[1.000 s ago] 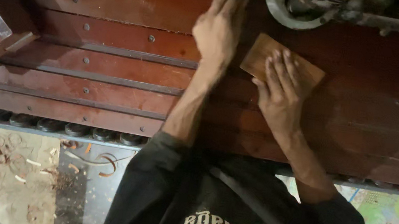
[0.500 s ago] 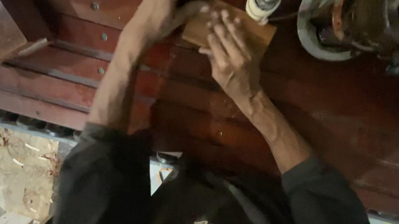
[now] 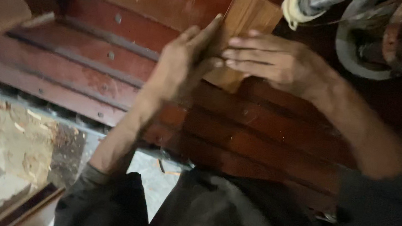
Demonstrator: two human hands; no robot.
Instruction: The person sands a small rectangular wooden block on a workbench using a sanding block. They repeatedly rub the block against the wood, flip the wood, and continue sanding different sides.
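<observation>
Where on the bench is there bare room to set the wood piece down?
Free: the stepped red boards left of the left hand, and the planks below both hands. Crowded: top right, where the right hand and wood piece sit beside the machine.

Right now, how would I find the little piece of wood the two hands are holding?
Look at the big dark red wooden bench with its rows of screws. Near its top, the left hand and the right hand meet on a small flat wooden block. It is lighter and more orange than the bench, and tilted.
</observation>
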